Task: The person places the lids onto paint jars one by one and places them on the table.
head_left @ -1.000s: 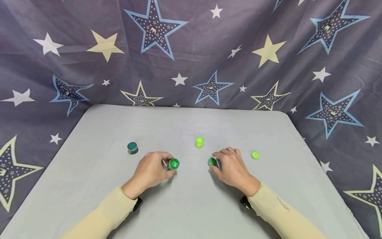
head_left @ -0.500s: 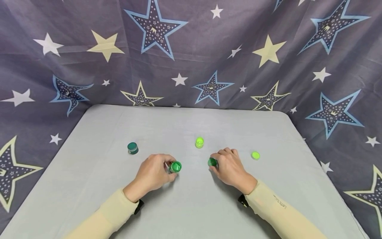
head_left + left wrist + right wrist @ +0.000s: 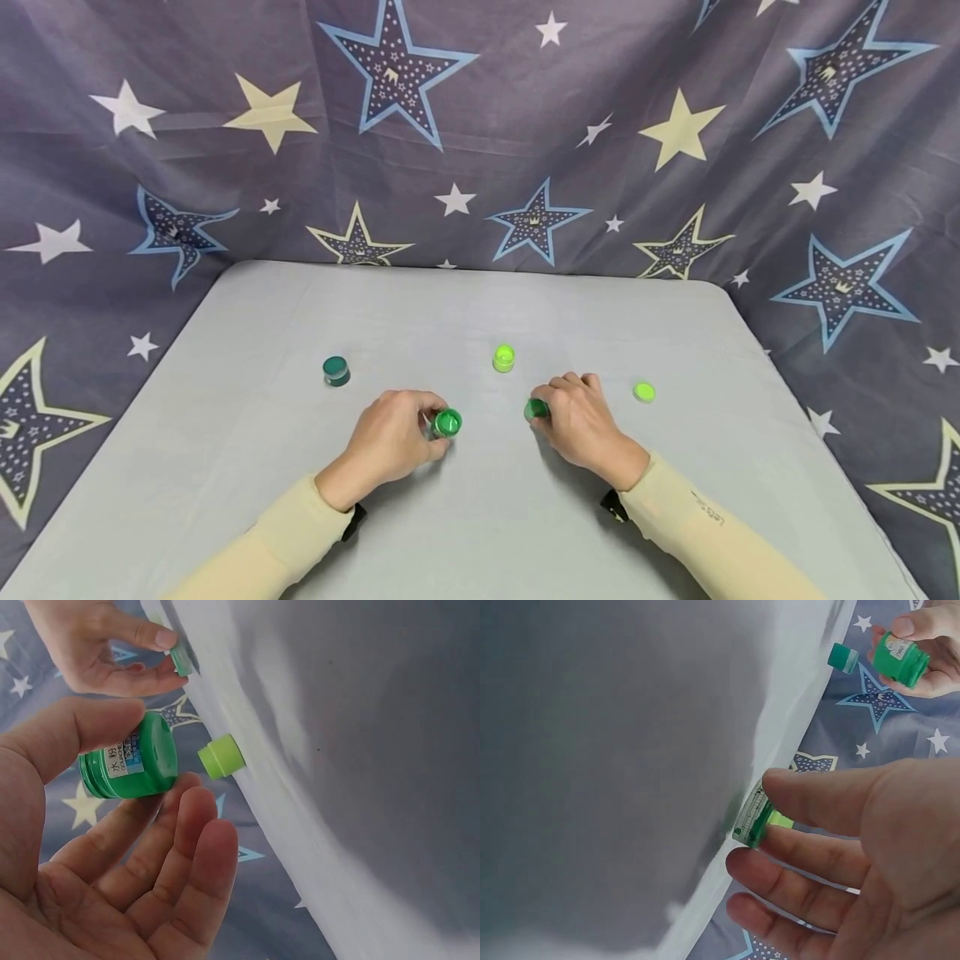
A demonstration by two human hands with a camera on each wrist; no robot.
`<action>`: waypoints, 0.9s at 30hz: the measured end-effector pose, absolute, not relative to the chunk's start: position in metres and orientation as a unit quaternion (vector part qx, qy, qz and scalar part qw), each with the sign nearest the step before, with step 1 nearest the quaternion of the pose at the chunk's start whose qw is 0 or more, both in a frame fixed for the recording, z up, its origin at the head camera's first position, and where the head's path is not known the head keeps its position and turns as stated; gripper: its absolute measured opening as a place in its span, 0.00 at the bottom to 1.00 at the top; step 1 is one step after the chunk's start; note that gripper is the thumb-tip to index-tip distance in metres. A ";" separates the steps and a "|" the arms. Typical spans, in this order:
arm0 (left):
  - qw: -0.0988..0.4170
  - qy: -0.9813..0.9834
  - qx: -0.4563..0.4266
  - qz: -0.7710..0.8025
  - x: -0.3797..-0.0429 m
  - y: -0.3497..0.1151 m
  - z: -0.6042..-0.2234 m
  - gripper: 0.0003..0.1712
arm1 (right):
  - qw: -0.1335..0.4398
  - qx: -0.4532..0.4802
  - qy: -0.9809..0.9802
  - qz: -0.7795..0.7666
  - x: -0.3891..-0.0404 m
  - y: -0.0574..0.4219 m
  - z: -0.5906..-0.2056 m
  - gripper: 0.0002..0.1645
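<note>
My left hand [image 3: 392, 439] pinches an uncapped green gouache jar [image 3: 447, 422] between thumb and fingers. In the left wrist view the labelled side of this gouache jar [image 3: 135, 757] shows, and the other fingers are spread below it. To the right, my right hand [image 3: 585, 421] pinches a green jar lid [image 3: 536, 408]. The right wrist view shows the lid [image 3: 751, 817] edge-on between thumb and fingers, close to the table; whether it touches the cloth I cannot tell. A gap separates jar and lid.
A light-green open jar [image 3: 504, 358] stands beyond and between the hands. Its matching light-green lid [image 3: 644, 392] lies to the right. A capped dark-teal jar [image 3: 336, 371] stands at left. Star-patterned fabric [image 3: 480, 133] hangs behind the grey-covered table [image 3: 480, 533].
My left hand has shifted slightly right and nearer to me, bringing the green jar closer to the lid. My right fingers have closed in around the lid's edge.
</note>
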State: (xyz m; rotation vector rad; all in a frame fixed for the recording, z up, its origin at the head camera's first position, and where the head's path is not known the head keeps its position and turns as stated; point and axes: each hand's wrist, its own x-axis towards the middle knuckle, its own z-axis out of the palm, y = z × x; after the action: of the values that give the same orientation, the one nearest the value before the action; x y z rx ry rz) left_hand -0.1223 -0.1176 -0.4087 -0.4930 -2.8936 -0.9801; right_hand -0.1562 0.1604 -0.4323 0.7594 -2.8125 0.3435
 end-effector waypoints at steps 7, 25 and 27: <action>0.020 -0.934 -0.164 -0.315 -0.121 -0.115 -0.409 0.15 | 0.104 0.258 -0.950 0.141 -0.151 0.160 -0.426 0.17; 0.028 -0.931 -0.181 -0.315 -0.117 -0.106 -0.410 0.15 | 0.097 0.252 -0.946 0.181 -0.136 0.158 -0.418 0.18; 0.029 -0.932 -0.182 -0.314 -0.116 -0.104 -0.410 0.15 | 0.096 0.251 -0.945 0.185 -0.134 0.158 -0.417 0.18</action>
State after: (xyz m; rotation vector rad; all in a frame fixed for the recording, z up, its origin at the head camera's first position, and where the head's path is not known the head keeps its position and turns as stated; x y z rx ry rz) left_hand -0.1163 -0.1045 -0.4105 -0.5599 -2.8732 -0.9670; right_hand -0.1339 0.1580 -0.4172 0.7440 -2.8005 0.5469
